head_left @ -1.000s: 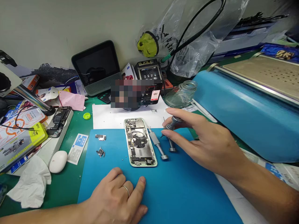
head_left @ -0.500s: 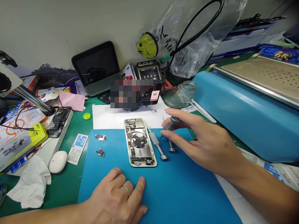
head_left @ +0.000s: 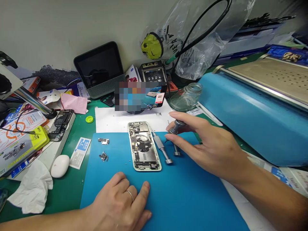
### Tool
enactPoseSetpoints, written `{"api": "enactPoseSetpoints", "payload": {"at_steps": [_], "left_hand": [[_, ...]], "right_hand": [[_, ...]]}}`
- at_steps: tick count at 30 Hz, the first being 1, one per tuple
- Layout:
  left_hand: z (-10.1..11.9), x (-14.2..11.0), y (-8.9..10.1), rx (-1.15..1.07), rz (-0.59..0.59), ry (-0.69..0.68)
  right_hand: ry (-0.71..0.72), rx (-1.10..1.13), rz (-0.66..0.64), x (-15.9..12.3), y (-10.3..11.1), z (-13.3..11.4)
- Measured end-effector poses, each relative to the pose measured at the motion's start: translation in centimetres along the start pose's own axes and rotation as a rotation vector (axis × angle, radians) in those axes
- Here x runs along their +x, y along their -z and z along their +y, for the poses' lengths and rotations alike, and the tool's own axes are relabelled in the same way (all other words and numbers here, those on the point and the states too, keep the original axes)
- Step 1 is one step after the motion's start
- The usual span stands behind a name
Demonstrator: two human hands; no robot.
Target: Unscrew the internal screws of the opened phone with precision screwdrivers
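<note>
My right hand (head_left: pixel 209 144) grips a grey precision screwdriver (head_left: pixel 178 125) between thumb and fingers, its tip pointing down to the left above the mat. Below it, two more screwdrivers lie on the blue mat (head_left: pixel 183 199): a silver one (head_left: pixel 160 146) beside the phone, and a darker one (head_left: pixel 176 150) partly hidden by the hand. An opened phone (head_left: pixel 144 147) with bare internals lies at the mat's back middle. My left hand (head_left: pixel 120 202) rests on the mat in front of it, index finger stretched out, holding nothing. Small metal parts (head_left: pixel 103 156) and a bracket (head_left: pixel 103 141) lie left of the phone.
A propped phone (head_left: pixel 154 95) stands behind on white paper (head_left: pixel 108 118), with a glass jar (head_left: pixel 187 96) to its right. A blue machine (head_left: pixel 240 122) fills the right side. At left are a white case (head_left: pixel 60 166), a crumpled tissue (head_left: pixel 32 189) and boxes (head_left: pixel 24 141).
The picture on the propped phone's screen has changed. Both hands and the held screwdriver stay practically where they were.
</note>
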State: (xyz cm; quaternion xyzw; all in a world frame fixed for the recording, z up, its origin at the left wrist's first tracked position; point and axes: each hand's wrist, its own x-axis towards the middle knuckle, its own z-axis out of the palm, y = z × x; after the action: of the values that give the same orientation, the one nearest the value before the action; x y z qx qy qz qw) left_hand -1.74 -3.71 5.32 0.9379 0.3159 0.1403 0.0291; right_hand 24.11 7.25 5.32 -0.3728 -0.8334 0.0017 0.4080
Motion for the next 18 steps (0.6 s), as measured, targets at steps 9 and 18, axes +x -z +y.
{"api": "enactPoseSetpoints", "payload": {"at_steps": [9, 18], "left_hand": [[0.1, -0.03, -0.04, -0.003, -0.001, 0.004], [0.12, 0.05, 0.14, 0.02, -0.01, 0.003]], "right_hand": [[-0.013, -0.001, -0.011, -0.04, -0.06, -0.08], [-0.011, 0.006, -0.011, -0.07, -0.2, -0.02]]}}
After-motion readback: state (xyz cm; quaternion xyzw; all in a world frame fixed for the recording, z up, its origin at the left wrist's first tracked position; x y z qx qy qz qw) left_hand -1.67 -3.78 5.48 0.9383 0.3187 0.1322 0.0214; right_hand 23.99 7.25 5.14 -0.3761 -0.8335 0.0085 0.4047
